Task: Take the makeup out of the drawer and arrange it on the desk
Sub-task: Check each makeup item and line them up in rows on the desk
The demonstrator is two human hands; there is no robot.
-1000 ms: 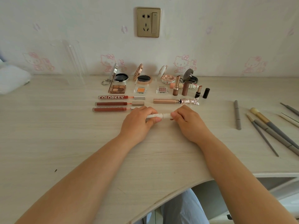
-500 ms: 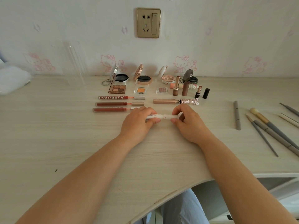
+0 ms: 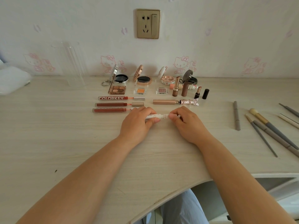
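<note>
gripping white tube (image 3: 156,116): left hand (image 3: 137,122) on body, right hand (image 3: 186,122) pinching cap; pull straight, keep level.

Pale wood-grain desk (image 3: 48,143) carries opened compacts (image 3: 142,78), lip glosses (image 3: 111,104), lipsticks (image 3: 176,88), brushes (image 3: 271,131) at right.

Open round compacts (image 3: 121,78): four
Small square eyeshadow pots (image 3: 140,91): two
Long lip-gloss tubes (image 3: 113,98): three
Upright lipsticks (image 3: 176,87): three, I think
Hands (image 3: 137,122): two
</note>
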